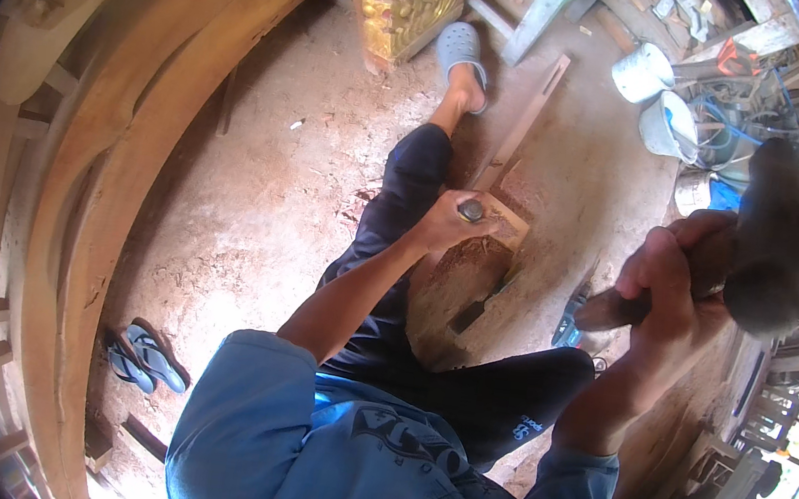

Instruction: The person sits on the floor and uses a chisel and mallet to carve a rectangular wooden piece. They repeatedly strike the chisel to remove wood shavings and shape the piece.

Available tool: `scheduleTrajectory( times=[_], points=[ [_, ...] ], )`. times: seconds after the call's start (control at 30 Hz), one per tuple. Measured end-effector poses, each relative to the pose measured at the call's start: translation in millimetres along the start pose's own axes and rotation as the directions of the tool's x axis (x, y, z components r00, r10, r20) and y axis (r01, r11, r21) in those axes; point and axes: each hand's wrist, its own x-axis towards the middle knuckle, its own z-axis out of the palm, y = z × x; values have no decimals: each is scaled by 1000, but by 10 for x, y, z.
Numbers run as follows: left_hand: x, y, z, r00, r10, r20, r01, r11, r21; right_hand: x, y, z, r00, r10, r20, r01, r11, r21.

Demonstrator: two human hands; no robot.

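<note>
My left hand (pixel 448 224) is closed around an upright chisel, its round handle end (pixel 470 210) showing above my fist. The blade is hidden below the hand. Under it lies a long wooden piece (pixel 520 136) with a slot near its far end, reaching away from me between my legs. A thicker wooden block (pixel 454 297) with a dark rectangular hole sits under its near end. My right hand (pixel 676 271), raised at the right and close to the camera, grips the handle of a dark wooden mallet (pixel 774 243). The mallet is well apart from the chisel.
Large curved timber pieces (pixel 156 66) stand along the left. A gold carved post (pixel 407 3) is near my clog-clad foot (pixel 458 55). White buckets (pixel 663 123) and clutter fill the far right. Flip-flops (pixel 148 358) lie on the dusty floor at the left.
</note>
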Motion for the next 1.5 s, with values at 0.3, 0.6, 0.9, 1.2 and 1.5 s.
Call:
scheduleTrajectory(
  times=[0.3,0.6,0.9,1.2,1.5],
  points=[
    [104,-363,35,997,35,64,-25,987,-161,-295,1787,310,861,257,438,167,671,-722],
    [10,-237,88,999,-2,51,-1,997,76,264,-457,-310,968,-253,-4,251,963,-98],
    [61,-59,143,995,-77,56,93,919,-383,-335,1553,304,808,490,327,-36,595,-803],
    [236,-574,146,970,-196,-147,220,961,169,-875,2210,-345,752,633,181,-510,734,-447],
    [120,-251,145,962,-232,140,221,971,90,-920,2491,-483,645,744,176,-709,668,-227]
  ],
)
